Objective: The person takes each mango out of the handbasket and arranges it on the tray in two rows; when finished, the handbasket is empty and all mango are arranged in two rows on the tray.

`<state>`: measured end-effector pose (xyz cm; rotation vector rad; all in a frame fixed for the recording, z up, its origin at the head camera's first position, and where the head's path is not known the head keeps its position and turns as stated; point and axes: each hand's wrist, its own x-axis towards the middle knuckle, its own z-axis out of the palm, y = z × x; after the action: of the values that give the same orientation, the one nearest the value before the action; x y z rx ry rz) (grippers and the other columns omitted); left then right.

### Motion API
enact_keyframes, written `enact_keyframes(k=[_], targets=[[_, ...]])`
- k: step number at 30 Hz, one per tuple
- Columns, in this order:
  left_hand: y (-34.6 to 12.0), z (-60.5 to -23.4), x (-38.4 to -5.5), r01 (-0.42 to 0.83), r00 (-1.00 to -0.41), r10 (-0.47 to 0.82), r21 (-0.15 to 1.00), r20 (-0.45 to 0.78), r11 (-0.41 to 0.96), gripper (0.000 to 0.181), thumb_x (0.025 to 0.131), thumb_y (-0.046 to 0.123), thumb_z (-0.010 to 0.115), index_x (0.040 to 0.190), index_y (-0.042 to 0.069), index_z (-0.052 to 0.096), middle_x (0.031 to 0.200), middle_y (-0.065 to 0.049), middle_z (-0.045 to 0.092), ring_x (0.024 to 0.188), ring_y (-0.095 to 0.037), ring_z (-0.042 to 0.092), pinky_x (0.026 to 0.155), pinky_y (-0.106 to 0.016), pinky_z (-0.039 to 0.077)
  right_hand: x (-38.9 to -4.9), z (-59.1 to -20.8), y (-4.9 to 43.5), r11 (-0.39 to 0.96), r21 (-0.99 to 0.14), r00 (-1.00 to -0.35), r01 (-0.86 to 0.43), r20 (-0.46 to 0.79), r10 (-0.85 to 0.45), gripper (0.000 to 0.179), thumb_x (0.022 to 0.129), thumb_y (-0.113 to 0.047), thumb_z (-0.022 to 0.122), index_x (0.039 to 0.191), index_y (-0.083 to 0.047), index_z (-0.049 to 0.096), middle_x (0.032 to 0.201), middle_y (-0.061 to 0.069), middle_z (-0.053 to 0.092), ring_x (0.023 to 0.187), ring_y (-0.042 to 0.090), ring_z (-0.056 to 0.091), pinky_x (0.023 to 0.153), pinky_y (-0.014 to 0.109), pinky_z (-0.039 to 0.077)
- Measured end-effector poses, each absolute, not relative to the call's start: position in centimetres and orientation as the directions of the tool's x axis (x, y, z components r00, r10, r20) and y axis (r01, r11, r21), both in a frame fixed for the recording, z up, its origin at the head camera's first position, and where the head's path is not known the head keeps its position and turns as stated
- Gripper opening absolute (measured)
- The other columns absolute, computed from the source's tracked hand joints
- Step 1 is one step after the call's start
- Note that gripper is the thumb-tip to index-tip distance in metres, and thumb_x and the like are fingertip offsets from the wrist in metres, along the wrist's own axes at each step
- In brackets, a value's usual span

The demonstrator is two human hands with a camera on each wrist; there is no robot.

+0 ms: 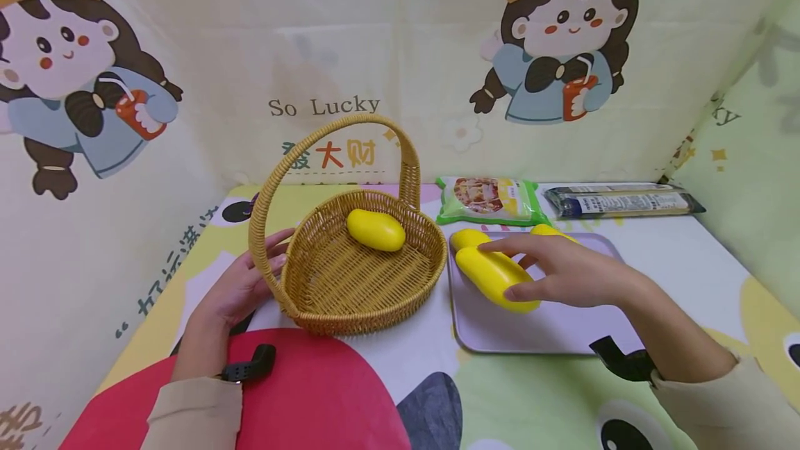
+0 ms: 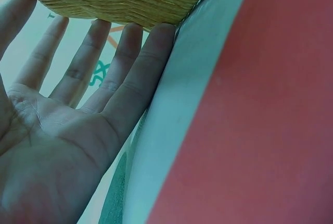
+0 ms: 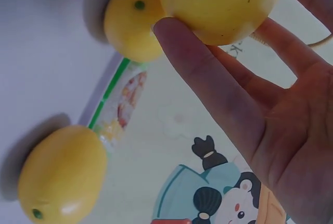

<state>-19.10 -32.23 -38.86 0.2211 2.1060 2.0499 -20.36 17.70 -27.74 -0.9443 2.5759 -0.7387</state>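
Head view: right hand [image 1: 569, 273] half-closed, thumb and fingers pinching a yellow fruit [image 1: 494, 278] over the tray [image 1: 494, 337], right of the basket [image 1: 369, 319]; can't tell if it's off the tray. Left hand [image 1: 240, 287] has fingers extended, tips against the basket's left wall, gripping nothing. Step reads as pick-up, with one fruit [image 1: 376, 230] inside the basket; next move likely calls for lifting over the basket's right rim, clear of its handle [image 1: 258, 228], left hand steadying.
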Motion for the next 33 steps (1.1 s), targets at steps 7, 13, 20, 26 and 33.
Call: enact_keyframes(k=[7, 13, 20, 26, 33], targets=[[-32.1, -38.6, -19.0, -0.035, -0.977, 0.207, 0.998, -0.046, 0.052, 0.056, 0.107, 0.020, 0.055, 0.161, 0.017, 0.038, 0.138, 0.005, 0.060, 0.121, -0.007, 0.064, 0.095, -0.024, 0.056, -19.7, -29.0, 18.3, 0.685, -0.559, -0.748, -0.467, -0.163, -0.643, 0.061, 0.090, -0.037, 0.078, 0.146, -0.027, 0.058, 0.143, 0.002, 0.063, 0.111, 0.020, 0.057, 0.086, 0.041, 0.053], [-32.0, -38.5, -18.9, -0.047, -0.981, 0.187, 0.997, -0.057, 0.055, 0.055, 0.107, 0.021, 0.057, 0.159, 0.018, 0.040, 0.137, 0.006, 0.059, 0.118, -0.007, 0.065, 0.093, -0.025, 0.057, -19.4, -29.7, 18.5, 0.677, -0.568, -0.726, -0.468, -0.191, -0.661, 0.059, 0.090, -0.038, 0.078, 0.145, -0.025, 0.060, 0.141, -0.001, 0.064, 0.112, 0.019, 0.057, 0.089, 0.042, 0.054], [-32.0, -38.5, -18.9, -0.061, -0.982, 0.178, 0.998, -0.064, 0.025, 0.055, 0.107, 0.020, 0.058, 0.159, 0.018, 0.041, 0.136, 0.006, 0.060, 0.117, -0.007, 0.066, 0.093, -0.025, 0.057, -19.2, -30.3, 18.1, 0.688, -0.548, -0.713, -0.476, -0.219, -0.666, 0.059, 0.089, -0.041, 0.079, 0.144, -0.028, 0.061, 0.143, -0.001, 0.063, 0.110, 0.017, 0.058, 0.088, 0.040, 0.053], [-32.0, -38.5, -18.9, -0.069, -0.980, 0.185, 0.998, -0.070, 0.015, 0.055, 0.106, 0.020, 0.058, 0.159, 0.019, 0.041, 0.136, 0.006, 0.061, 0.118, -0.007, 0.065, 0.094, -0.025, 0.057, -19.2, -31.0, 17.6, 0.691, -0.527, -0.704, -0.494, -0.224, -0.674, 0.058, 0.088, -0.039, 0.080, 0.142, -0.029, 0.062, 0.137, -0.003, 0.066, 0.100, 0.012, 0.058, 0.082, 0.034, 0.052], [-31.9, -38.4, -18.8, -0.070, -0.981, 0.179, 0.997, -0.073, 0.021, 0.055, 0.107, 0.021, 0.058, 0.159, 0.021, 0.042, 0.135, 0.006, 0.060, 0.118, -0.008, 0.065, 0.094, -0.026, 0.057, -19.3, -31.3, 17.4, 0.683, -0.536, -0.696, -0.496, -0.225, -0.682, 0.059, 0.088, -0.039, 0.081, 0.142, -0.027, 0.062, 0.135, -0.003, 0.067, 0.097, 0.010, 0.056, 0.079, 0.031, 0.051]])
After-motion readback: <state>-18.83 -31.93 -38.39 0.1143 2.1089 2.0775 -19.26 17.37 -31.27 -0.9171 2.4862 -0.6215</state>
